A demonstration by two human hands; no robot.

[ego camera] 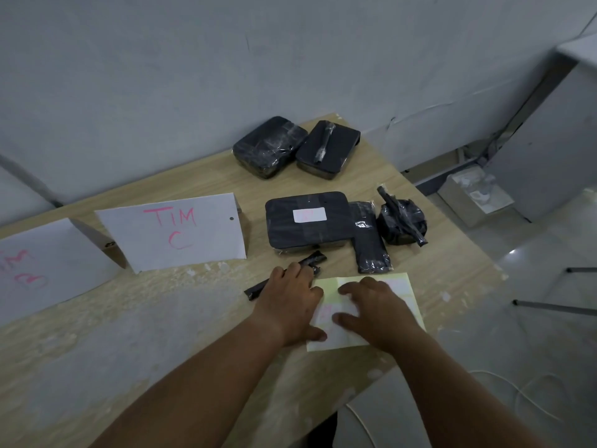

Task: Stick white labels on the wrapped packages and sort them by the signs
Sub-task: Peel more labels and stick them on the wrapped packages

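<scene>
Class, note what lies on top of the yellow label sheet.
On the label sheet: the left hand at its left edge, the right hand across its middle. What lies beneath them is hidden.

Rectangular light-brown wood-grain tabletop [452, 263]: matt, laminate look, w/ rough whitish worn patches toward front. Flat rectangular black wrapped package [307, 234]: smooth plastic film, mostly matt. Small white paper label [309, 215] on it: matt. Rounded black wrapped package [268, 147] at back & small round black wrapped bundle [402, 224]: crinkly, glossy film. White paper sign w/ pink lettering [181, 234]: matt, smooth. Pale-yellow label sheet [328, 286]: slight sheen. Pale floor tiles [533, 270]: glossy.
</scene>
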